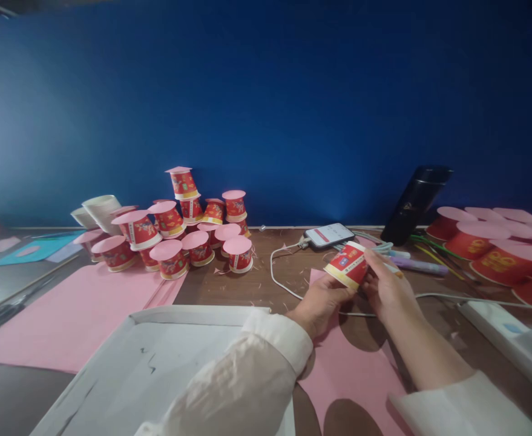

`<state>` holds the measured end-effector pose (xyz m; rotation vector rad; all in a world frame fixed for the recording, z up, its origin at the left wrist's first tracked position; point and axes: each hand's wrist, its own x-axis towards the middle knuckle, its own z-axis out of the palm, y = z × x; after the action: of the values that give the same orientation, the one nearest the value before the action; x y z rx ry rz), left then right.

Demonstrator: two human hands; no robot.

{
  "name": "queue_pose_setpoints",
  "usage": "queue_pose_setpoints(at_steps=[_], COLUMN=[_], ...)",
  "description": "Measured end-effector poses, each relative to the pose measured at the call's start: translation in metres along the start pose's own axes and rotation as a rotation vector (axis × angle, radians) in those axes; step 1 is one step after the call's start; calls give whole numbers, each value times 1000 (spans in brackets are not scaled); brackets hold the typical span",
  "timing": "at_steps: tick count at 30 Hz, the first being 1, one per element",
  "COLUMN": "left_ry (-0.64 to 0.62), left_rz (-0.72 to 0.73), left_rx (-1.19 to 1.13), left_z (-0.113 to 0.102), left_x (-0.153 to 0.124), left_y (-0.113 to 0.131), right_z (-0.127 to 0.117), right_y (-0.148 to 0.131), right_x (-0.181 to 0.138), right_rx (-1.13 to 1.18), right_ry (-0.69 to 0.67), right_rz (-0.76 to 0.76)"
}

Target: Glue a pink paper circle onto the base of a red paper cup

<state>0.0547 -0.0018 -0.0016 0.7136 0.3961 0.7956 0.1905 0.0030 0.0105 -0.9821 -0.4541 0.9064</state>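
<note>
A red paper cup (348, 265) with a yellow band and printed pattern is tilted between my two hands, above the table. My left hand (318, 303) is closed around its yellow-banded end from the left. My right hand (390, 287) grips the cup's other side, with fingers partly hidden behind it. A thin white and orange tip (396, 272) shows by the right fingers; I cannot tell whether that hand holds it. Below my hands lies a pink paper sheet (347, 357) with round holes cut out of it.
Red cups topped with pink paper discs (169, 257) stand stacked at left; larger ones (497, 260) stand at right. A phone (328, 235) with a white cable, a black bottle (417, 203), a power strip (506, 333), pink sheets (75, 309) and a white box lid (179, 369) surround my hands.
</note>
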Motion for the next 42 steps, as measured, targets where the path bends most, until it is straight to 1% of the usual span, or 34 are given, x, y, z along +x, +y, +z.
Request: queue_pose_setpoints(at_steps=[2,6,13,17,21,24,27,29,31,34,38,42], left_ry=[-8,19,65,59,20,14,20,40,71,113,132,140], left_rz=[22,69,29,52,-29,-55,4,62,87,86,80,61], left_rx=[-35,-134,-210,-165,-52,-27,-113,-190,-253,-290,-281,-249], left_z=[0,0,-2,3,8,9,8,6,4,3,4,4], left_x=[1,2,2,-1,-6,-7,-4,-1,2,3,2,3], left_y=[0,3,8,9,9,8,8,8,8,10,11,10], right_z=[1,3,2,3,5,5,5,5,4,4,6,7], right_y=[-2,-4,-6,-6,-5,-3,-3,-4,-5,-6,-7,-7], right_x=[-1,-3,-2,-4,-7,-9,-8,-7,-6,-6,-9,-10], right_rx=[-1,14,22,7,-25,-46,-16,14,31,35,25,-9], right_ry=[3,-56,-50,-63,-35,-63,-54,-30,-27,-28,-34,-93], right_rz=[-18,-24,-30,-33,-3,14,20,20,22,27,4,-31])
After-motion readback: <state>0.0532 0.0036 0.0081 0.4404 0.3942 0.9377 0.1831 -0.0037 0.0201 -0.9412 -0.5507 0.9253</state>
